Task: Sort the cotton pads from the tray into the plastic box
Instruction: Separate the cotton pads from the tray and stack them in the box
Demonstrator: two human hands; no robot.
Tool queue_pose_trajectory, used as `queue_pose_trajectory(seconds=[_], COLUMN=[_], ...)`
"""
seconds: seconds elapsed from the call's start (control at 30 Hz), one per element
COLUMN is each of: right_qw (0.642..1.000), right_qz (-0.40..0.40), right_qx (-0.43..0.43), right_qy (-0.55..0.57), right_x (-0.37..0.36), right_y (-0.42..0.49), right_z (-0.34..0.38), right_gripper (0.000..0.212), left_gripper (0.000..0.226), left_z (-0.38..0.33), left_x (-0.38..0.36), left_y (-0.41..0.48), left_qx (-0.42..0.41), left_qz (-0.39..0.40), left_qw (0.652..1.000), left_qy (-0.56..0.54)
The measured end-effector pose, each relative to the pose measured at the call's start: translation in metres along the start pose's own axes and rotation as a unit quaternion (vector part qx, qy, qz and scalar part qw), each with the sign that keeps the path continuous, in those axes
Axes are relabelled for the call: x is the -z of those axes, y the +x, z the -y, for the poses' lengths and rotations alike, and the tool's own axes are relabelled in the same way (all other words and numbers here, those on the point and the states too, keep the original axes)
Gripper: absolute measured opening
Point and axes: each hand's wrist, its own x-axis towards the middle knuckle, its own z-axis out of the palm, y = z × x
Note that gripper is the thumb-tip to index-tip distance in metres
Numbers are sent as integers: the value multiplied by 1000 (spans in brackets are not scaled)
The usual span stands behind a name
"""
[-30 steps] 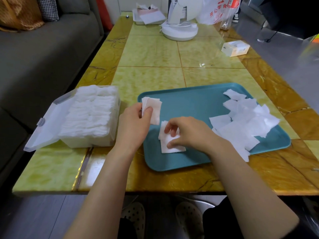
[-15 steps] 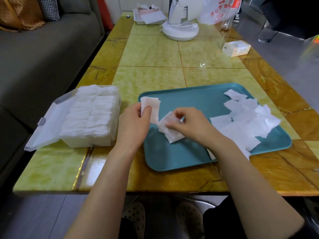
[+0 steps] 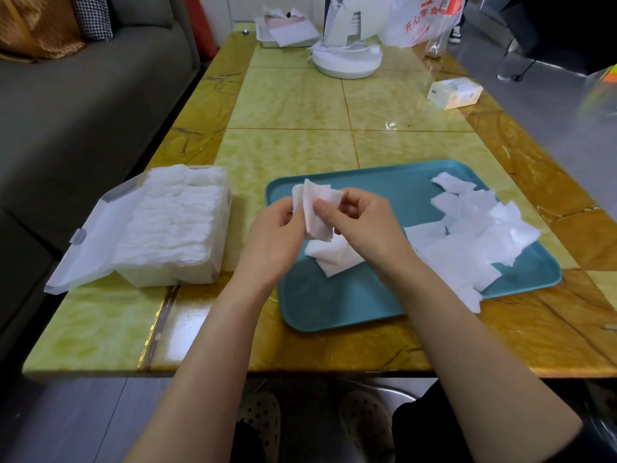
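**A room with a tiled table**

The table [image 3: 290,105] had a glossy top of yellow-green tiles framed in amber-brown, and light reflected on it. A grey sofa [image 3: 83,105] stood along its left side, with a golden-brown cushion [image 3: 36,25] and a houndstooth cushion [image 3: 91,16] at the back. The floor [image 3: 551,105] at the right was grey and shiny; under the near table edge it looked like dark planks.

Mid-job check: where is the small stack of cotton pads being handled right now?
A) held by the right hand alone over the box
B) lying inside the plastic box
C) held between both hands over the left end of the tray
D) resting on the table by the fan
C: the left hand and right hand both pinch the stack of cotton pads above the left end of the tray, apart from the open plastic box.
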Motion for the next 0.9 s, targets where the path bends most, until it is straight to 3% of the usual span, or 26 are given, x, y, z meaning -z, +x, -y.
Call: queue_pose_trajectory(seconds=[0.3,0.43,0.6,0.7,0.77,0.9], right_qw=[997,996,996,988,974,920], right_qz=[-31,-40,-44,-66,-43,86], right_qx=[19,19,12,29,36,-10], right_qy=[-70,-81,-78,-140,-220,-383], right_x=[0,-2,-2,3,6,3], right_y=[3,3,5,6,5,2], right_z=[-6,-7,-9,-11,-16,-28], right_gripper=[22,22,11,14,20,50], left_gripper=[43,51,12,14,16,20], left_z=[-2,-6,3,6,9,12], left_x=[-1,0,2,4,6,7], left_y=[1,-4,-2,1,3,4], left_qx=[35,27,-18,-22,-23,-27], left_qz=[-16,12,-4,-32,-43,-51], left_qw=[999,999,1000,999,998,997], left_qy=[10,-16,24,30,41,51])
